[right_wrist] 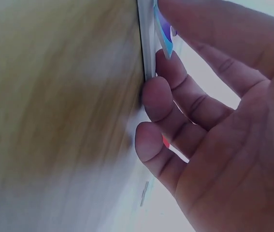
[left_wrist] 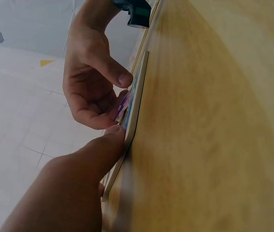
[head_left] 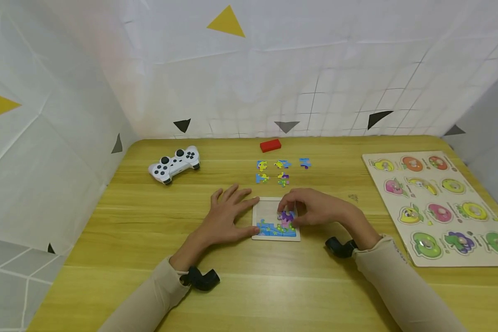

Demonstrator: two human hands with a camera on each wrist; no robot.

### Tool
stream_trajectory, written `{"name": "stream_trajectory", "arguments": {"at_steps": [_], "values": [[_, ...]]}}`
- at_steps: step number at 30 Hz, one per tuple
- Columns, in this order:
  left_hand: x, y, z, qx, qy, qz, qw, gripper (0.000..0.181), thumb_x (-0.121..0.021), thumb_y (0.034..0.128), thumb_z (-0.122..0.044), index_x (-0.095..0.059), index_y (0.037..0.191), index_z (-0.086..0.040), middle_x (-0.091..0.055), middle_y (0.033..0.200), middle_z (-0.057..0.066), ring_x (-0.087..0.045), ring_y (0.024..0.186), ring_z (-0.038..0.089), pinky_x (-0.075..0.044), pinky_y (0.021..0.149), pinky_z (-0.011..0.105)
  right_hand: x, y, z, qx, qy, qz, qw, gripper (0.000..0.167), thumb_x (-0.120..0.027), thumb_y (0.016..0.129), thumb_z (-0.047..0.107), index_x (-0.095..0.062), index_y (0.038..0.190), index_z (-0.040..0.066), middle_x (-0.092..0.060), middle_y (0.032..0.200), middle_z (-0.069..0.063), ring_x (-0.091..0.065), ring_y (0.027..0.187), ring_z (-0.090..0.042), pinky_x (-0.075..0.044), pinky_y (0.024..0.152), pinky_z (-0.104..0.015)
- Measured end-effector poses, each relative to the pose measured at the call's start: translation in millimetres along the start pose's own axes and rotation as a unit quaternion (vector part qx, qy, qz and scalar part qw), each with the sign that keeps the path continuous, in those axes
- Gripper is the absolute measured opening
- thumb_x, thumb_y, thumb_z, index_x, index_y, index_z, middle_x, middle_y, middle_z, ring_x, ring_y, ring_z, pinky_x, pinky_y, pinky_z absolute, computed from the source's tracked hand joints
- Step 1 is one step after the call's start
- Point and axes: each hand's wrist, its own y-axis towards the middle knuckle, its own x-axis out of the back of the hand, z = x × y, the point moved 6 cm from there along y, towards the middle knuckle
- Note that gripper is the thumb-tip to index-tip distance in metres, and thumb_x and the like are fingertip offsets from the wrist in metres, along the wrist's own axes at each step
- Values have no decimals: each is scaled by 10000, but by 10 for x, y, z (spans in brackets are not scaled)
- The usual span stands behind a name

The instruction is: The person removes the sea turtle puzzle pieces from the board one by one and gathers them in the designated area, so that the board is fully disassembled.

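The flat, white-rimmed puzzle tray lies on the yellow wooden table, blue jigsaw pieces along its near side. At its right, the right hand pinches a thin purple piece (tilted); the left hand, fingers spread, touches the tray's left rim. Beyond the tray sits a red block.

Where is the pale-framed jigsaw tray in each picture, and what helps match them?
Head: jigsaw tray, just right of centre, below mid-height.
Left wrist: jigsaw tray, edge-on, a slanting strip near the middle.
Right wrist: jigsaw tray, edge-on, a narrow strip at top centre, cut off above.
Shared landmark: the right hand, upper left in the left wrist view, right side in the right wrist view.
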Motion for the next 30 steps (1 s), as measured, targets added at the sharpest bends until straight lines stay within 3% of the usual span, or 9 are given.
{"name": "stream_trajectory", "arguments": {"at_steps": [8,30], "values": [[5,4,-1,-2,25,-3,10000,776,-583,865,-733,-451,1534,-362,-373,1632,-19,-170,1577,334,-82,1200,637,-10,2,-5,-3,-32,28,10000,360,-821,845,101,-695,1166,204,-632,1024,1,-535,909,-182,-484,765,-267],[3,-4,-4,-23,6,-17,10000,775,-599,867,-710,-453,1536,-346,-367,1637,-6,-166,1577,349,-86,1195,648,-2,2,1,41,-32,20,10000,332,-791,868,102,-711,1187,151,-648,999,-14,-541,828,-174,-486,714,-254]]}}
